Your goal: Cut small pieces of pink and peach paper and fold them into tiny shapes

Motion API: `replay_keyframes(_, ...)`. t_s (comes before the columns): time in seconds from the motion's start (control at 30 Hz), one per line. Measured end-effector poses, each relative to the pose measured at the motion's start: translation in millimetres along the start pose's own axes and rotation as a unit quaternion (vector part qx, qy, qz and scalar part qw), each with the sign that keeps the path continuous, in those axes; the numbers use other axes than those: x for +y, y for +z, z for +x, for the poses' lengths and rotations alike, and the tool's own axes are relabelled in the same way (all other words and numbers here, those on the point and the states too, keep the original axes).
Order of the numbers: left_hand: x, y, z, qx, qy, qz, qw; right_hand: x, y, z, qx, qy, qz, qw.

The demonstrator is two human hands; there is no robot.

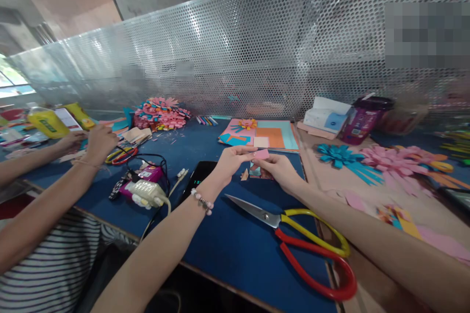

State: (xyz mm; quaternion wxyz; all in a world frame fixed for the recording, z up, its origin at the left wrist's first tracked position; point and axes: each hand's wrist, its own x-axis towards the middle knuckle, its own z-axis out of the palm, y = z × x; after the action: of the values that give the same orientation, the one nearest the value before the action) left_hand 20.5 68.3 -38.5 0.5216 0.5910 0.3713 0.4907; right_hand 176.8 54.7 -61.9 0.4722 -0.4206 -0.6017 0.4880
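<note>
A small piece of pink paper (262, 154) is pinched between my left hand (235, 159) and my right hand (281, 168), above the blue tabletop. The fingers of both hands are closed on its edges. Small paper scraps (245, 174) lie just under my hands. In front of my right forearm rest large scissors (271, 217) with one yellow and one red handle, blades pointing left. Behind my hands is a stack of coloured paper sheets (293, 137), with an orange square (270, 136) and a yellow-and-blue paper flower (247, 124) on top.
At left, a co-worker's hands (101, 139) work near another pair of scissors (123, 155). A power strip with plugs (147, 188) and a phone (200, 178) lie left of me. Paper flowers (338, 155) and a purple cup (363, 120) stand right. A perforated metal panel (220, 54) rises behind.
</note>
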Motion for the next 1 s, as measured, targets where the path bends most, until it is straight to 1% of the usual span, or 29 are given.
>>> replay_keyframes(0.1,1.4,1.1,-0.7,-0.001,-0.001,0.001,1.000,1.3,0.8,-0.3,0.004,0.000,0.032,0.999)
replay_keyframes(0.17,2.0,1.4,-1.3,-0.001,-0.017,-0.001,1.000,1.7,1.0,-0.2,0.004,0.004,0.045,0.999)
replay_keyframes(0.3,1.6,1.1,-1.8,0.004,-0.043,-0.003,0.999,3.4,0.1,0.9,0.003,0.006,0.040,0.999)
replay_keyframes(0.43,-0.9,1.6,-1.6,0.012,-0.035,0.003,0.999,7.9,0.8,0.9,0.004,-0.008,0.017,1.000)
replay_keyframes(0.53,-3.0,2.9,-0.9,0.024,-0.030,0.003,0.999,6.0,1.2,1.7,0.010,-0.021,-0.020,1.000)
replay_keyframes(0.6,-3.8,3.8,-0.3,0.037,-0.030,-0.007,0.999,-2.3,-2.3,4.2,0.005,-0.023,-0.059,0.998)
replay_keyframes(0.63,-4.1,4.0,0.0,0.044,-0.031,-0.016,0.998,-8.6,-5.9,5.9,-0.007,-0.023,-0.089,0.996)
replay_keyframes(0.7,-4.9,3.9,0.8,0.057,-0.031,-0.037,0.997,-23.0,-17.0,8.1,-0.059,-0.031,-0.182,0.981)
replay_keyframes(0.73,-5.6,3.5,1.3,0.064,-0.028,-0.045,0.997,-29.9,-23.8,7.6,-0.088,-0.048,-0.247,0.964)
replay_keyframes(0.77,-6.5,2.9,1.7,0.072,-0.025,-0.051,0.996,-35.6,-30.9,5.3,-0.108,-0.072,-0.316,0.940)
replay_keyframes(0.8,-7.5,2.3,2.2,0.081,-0.020,-0.054,0.995,-39.9,-37.6,1.0,-0.108,-0.103,-0.384,0.911)
replay_keyframes(0.9,-9.9,1.4,2.5,0.100,-0.016,-0.053,0.993,-43.5,-51.0,-21.9,-0.113,-0.183,-0.554,0.804)
replay_keyframes(0.97,-9.9,2.2,1.5,0.099,-0.022,-0.050,0.994,-41.4,-53.3,-39.5,-0.117,-0.220,-0.639,0.728)
replay_keyframes(1.0,-9.3,2.9,0.7,0.095,-0.024,-0.048,0.994,-40.0,-53.0,-47.0,-0.112,-0.229,-0.673,0.694)
